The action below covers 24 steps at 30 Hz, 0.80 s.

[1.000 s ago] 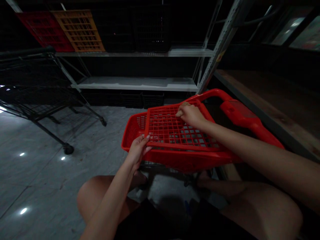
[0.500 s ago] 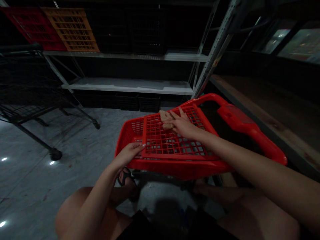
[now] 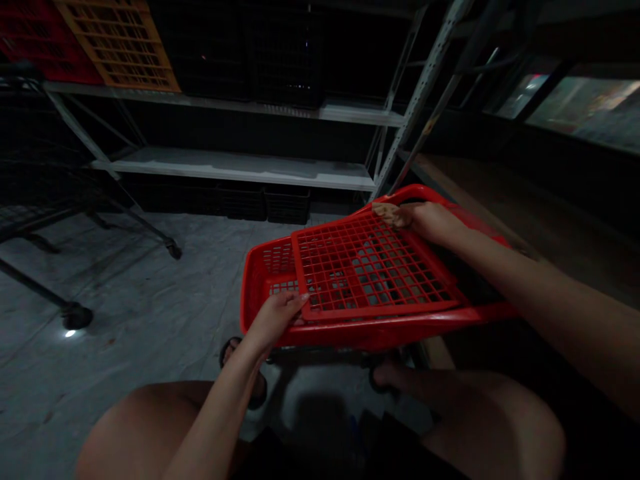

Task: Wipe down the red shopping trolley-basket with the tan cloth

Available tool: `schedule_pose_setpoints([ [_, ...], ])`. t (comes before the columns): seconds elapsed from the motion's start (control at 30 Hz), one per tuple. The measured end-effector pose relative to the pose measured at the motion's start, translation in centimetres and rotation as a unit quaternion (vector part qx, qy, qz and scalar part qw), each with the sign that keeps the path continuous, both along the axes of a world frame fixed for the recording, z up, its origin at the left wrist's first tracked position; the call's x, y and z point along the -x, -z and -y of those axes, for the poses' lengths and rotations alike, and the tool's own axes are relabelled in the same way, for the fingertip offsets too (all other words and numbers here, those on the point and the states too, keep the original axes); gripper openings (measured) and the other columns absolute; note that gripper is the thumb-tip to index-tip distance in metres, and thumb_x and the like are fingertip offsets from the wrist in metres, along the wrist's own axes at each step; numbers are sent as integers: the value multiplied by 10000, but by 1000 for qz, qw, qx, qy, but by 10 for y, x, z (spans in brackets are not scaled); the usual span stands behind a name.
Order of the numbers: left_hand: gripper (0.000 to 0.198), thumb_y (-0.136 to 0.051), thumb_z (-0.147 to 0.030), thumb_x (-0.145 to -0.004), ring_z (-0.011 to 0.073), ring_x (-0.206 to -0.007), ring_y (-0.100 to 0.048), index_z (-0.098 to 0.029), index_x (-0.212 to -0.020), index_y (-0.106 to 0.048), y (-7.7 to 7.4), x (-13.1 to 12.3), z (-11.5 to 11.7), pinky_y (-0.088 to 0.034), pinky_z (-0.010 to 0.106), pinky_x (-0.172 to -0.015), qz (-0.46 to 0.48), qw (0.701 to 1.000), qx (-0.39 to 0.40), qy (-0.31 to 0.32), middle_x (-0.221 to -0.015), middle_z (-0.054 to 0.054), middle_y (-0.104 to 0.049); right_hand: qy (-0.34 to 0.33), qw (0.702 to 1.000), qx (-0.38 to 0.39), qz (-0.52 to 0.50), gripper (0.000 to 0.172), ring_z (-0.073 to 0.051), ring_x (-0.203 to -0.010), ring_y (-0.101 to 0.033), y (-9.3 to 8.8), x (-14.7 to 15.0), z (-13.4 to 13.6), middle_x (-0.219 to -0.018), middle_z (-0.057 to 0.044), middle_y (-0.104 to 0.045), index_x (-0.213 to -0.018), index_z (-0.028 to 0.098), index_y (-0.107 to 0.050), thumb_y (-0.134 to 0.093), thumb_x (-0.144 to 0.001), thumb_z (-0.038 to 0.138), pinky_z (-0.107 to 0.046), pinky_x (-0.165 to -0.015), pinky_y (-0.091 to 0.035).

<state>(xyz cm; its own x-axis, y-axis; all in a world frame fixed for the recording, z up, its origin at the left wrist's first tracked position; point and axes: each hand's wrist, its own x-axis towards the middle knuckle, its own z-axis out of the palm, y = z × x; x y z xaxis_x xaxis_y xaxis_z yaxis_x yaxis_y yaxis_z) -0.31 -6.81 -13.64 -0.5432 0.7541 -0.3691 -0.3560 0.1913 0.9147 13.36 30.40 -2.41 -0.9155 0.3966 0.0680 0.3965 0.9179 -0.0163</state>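
A small red shopping cart [image 3: 360,330] stands in front of my knees. Its red plastic grid panel [image 3: 365,267] slopes over much of the basket. My left hand [image 3: 277,317] grips the panel's near left corner, thumb on top and the other fingers partly hidden below the frame. At the panel's far upper edge, by the handle side, my right hand [image 3: 433,223] is closed on a crumpled tan cloth [image 3: 390,215] and presses it against the red plastic. My right forearm covers part of the cart handle.
Behind the cart stands a metal shelf rack [image 3: 240,170] with a yellow crate [image 3: 120,47], a red crate [image 3: 37,43] and dark crates. A dark wheeled cart [image 3: 75,313] is at left. To the right runs a brownish ledge [image 3: 500,213].
My right hand has moved with the cloth from the middle of the grid panel to its far right edge. My left hand keeps its grip; the view has shifted slightly.
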Motion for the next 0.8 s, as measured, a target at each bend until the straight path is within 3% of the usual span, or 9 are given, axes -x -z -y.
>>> schedule_pose_setpoints([
  [0.17, 489, -870, -641, -716, 125, -527, -573, -170, -737, -743, 6, -7, -2, -489, 234, -544, -53, 998, -11, -38, -619, 2, -663, -59, 994, 58, 67, 362, -218, -1018, -774, 4, -42, 37, -1122, -83, -822, -1062, 176, -804, -513, -900, 35, -327, -924, -573],
  [0.3, 428, -839, -589, -743, 135, -503, -571, -171, -781, -761, 8, -9, -2, -439, 232, -489, -48, 998, 2, -51, -602, 7, -650, -80, 989, 106, 62, 354, -219, -1050, -775, 0, -96, 77, -1133, -65, -819, -1028, 269, -796, -496, -948, 99, -358, -963, -598],
  [0.4, 409, -847, -566, -745, 128, -507, -575, -172, -812, -766, 4, -11, -1, -442, 228, -502, -27, 999, 1, -47, -635, 12, -675, -94, 989, 97, 67, 359, -238, -1074, -770, -10, -126, 88, -1176, -70, -807, -1059, 325, -794, -508, -946, 141, -386, -937, -620],
  [0.47, 406, -861, -562, -731, 131, -532, -593, -177, -819, -771, 2, -12, 0, -480, 234, -535, -17, 999, -7, -39, -681, 25, -711, -104, 989, 77, 74, 355, -256, -1113, -755, -14, -130, 87, -1207, -85, -794, -1111, 305, -787, -509, -945, 160, -415, -964, -614],
  [0.6, 393, -869, -561, -709, 147, -572, -629, -189, -791, -769, 3, -11, 1, -517, 245, -563, -8, 999, -26, -40, -729, 45, -742, -84, 994, -4, 75, 355, -285, -1130, -706, -9, -90, 65, -1209, -139, -769, -1170, 215, -778, -474, -988, 200, -424, -987, -571],
  [0.7, 356, -870, -531, -719, 144, -549, -617, -194, -762, -764, 4, -10, 0, -493, 238, -533, -2, 999, -26, -45, -699, 49, -731, -64, 994, -67, 66, 345, -314, -1213, -641, 0, -32, 40, -1248, -165, -742, -1165, 171, -774, -469, -1008, 206, -418, -1032, -518],
  [0.8, 321, -878, -501, -733, 156, -565, -624, -203, -745, -760, 1, -10, 1, -508, 252, -550, -7, 999, -24, -40, -697, 55, -733, -36, 996, -75, 40, 321, -328, -1282, -592, 5, 24, 18, -1277, -197, -723, -1112, 113, -768, -473, -997, 160, -403, -1060, -478],
])
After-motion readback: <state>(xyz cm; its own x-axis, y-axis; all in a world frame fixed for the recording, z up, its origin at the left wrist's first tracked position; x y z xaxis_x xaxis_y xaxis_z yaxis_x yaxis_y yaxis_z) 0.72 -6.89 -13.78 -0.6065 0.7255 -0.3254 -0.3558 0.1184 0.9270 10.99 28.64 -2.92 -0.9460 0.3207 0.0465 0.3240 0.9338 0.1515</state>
